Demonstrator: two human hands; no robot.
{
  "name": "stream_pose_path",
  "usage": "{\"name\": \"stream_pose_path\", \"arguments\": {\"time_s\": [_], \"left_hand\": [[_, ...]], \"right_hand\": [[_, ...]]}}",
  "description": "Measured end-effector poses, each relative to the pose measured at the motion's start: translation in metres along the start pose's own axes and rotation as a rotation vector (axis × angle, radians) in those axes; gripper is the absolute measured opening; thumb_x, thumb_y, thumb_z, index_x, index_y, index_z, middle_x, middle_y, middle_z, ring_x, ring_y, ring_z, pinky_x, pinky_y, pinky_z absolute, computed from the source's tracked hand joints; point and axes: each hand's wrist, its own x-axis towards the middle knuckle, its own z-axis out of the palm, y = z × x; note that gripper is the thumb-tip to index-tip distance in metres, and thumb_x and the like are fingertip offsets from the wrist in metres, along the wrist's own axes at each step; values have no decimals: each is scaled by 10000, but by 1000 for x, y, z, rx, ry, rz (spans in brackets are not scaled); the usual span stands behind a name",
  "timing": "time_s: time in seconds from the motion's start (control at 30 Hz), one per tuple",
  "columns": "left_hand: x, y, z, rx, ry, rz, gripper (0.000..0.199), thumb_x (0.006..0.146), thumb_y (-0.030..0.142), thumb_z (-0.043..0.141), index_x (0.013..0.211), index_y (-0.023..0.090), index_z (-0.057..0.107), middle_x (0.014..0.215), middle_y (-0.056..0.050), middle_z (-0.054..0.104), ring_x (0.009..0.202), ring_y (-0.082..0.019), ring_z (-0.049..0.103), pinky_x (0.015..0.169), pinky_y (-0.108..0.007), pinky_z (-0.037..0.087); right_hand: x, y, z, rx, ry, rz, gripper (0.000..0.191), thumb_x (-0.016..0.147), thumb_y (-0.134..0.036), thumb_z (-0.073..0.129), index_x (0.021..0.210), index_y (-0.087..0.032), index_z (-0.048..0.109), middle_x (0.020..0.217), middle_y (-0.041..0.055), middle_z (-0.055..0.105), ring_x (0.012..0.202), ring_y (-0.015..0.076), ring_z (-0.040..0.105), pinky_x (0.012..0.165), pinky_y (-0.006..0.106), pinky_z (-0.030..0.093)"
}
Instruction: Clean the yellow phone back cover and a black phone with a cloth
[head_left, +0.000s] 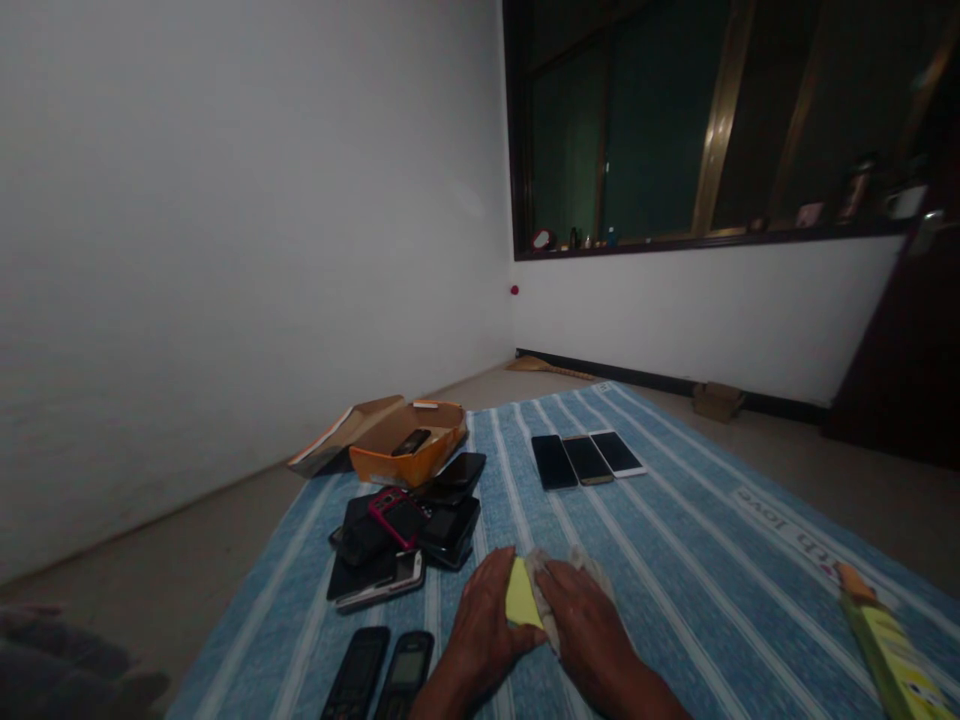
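Observation:
Near the front of the striped blue cloth, my left hand [480, 630] grips a flat yellow object [520, 600], its thumb along the near edge. My right hand [589, 630] presses a crumpled greyish-white wiping cloth [600, 572] against the object's right side. The fingers hide much of the object, so its kind is unclear. Two dark keypad phones [407, 672] lie just left of my left hand. Beyond them is a loose pile of phones, one with a pink frame [397, 516]. Farther off, three touchscreen phones [588, 460] lie side by side, screens up.
An orange cardboard box [397, 468] stands open behind the pile, a phone inside. At right lies a yellow-green bottle [896, 645] with an orange cap. A blurred grey shape [67, 665] shows at lower left. A broom [547, 368] and small carton [718, 400] are on the floor.

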Motion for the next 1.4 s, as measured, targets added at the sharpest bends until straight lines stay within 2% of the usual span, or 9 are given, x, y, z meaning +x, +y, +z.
{"name": "stream_pose_path", "arguments": {"time_s": [0.3, 0.4, 0.53, 0.63, 0.73, 0.83, 0.93, 1.17, 1.4], "left_hand": [[-2, 8, -2, 34, 43, 18, 886, 569, 347, 827, 1353, 100, 495, 1378, -231, 534, 1297, -394, 485, 1084, -568, 394], [-5, 6, 3, 26, 70, 1, 887, 579, 358, 818, 1363, 108, 488, 1381, -221, 536, 1303, -387, 482, 1089, -561, 394], [-7, 1, 11, 25, 91, -32, 897, 580, 334, 797, 1380, 102, 465, 1412, -225, 507, 1327, -390, 457, 1108, -557, 375], [-7, -2, 16, 24, 136, -28, 869, 600, 294, 741, 1392, 102, 440, 1414, -224, 506, 1323, -383, 467, 1104, -554, 384], [-7, -4, 18, 11, 183, 7, 858, 629, 294, 692, 1414, 108, 401, 1418, -217, 505, 1317, -361, 482, 1100, -538, 400], [-7, -5, 17, 4, 203, 42, 878, 670, 303, 654, 1456, 104, 318, 1462, -220, 452, 1345, -338, 455, 1103, -530, 402], [-7, -7, 17, 12, 226, 75, 890, 683, 290, 645, 1475, 113, 280, 1481, -216, 427, 1355, -328, 443, 1101, -529, 408], [-10, -14, 22, 56, 267, 99, 751, 736, 456, 675, 1381, 134, 465, 1365, -206, 563, 1258, -352, 547, 1047, -515, 474], [-8, -12, 20, 56, 279, 90, 755, 736, 475, 665, 1373, 120, 467, 1362, -218, 561, 1255, -354, 549, 1039, -523, 477]], "right_hand": [[-46, 45, 27, -136, 76, 17, 630, 763, 8, 404, 1329, -209, 578, 1430, 113, 514, 1325, 282, 471, 1070, 474, 399], [-37, 37, 25, -100, 47, -13, 613, 764, -8, 421, 1324, -201, 579, 1423, 125, 520, 1321, 289, 472, 1065, 484, 394], [-6, 12, 10, 46, 53, -31, 473, 826, -94, 486, 1276, -189, 597, 1351, 133, 578, 1258, 267, 515, 1100, 476, 332], [18, -4, 3, 173, -9, -68, 308, 901, -163, 459, 1133, -207, 655, 1160, 104, 665, 1092, 229, 594, 1013, 402, 409], [38, -14, 7, 240, -26, -118, 276, 912, -179, 449, 1091, -204, 659, 1066, 90, 675, 1021, 219, 604, 1015, 397, 392], [51, -20, 15, 259, -49, -144, 311, 876, -148, 465, 1123, -186, 649, 1078, 99, 672, 1031, 220, 596, 1003, 384, 395], [54, -22, 17, 261, -73, -174, 341, 866, -149, 473, 1166, -180, 632, 1134, 108, 660, 1076, 223, 581, 987, 372, 405], [34, -25, 4, 251, -61, -183, 412, 897, -176, 496, 1300, -243, 554, 1219, 84, 626, 1120, 221, 563, 979, 354, 409], [42, -27, 5, 252, -76, -148, 384, 893, -140, 496, 1252, -233, 595, 1212, 80, 640, 1147, 222, 554, 1029, 391, 372]]}}
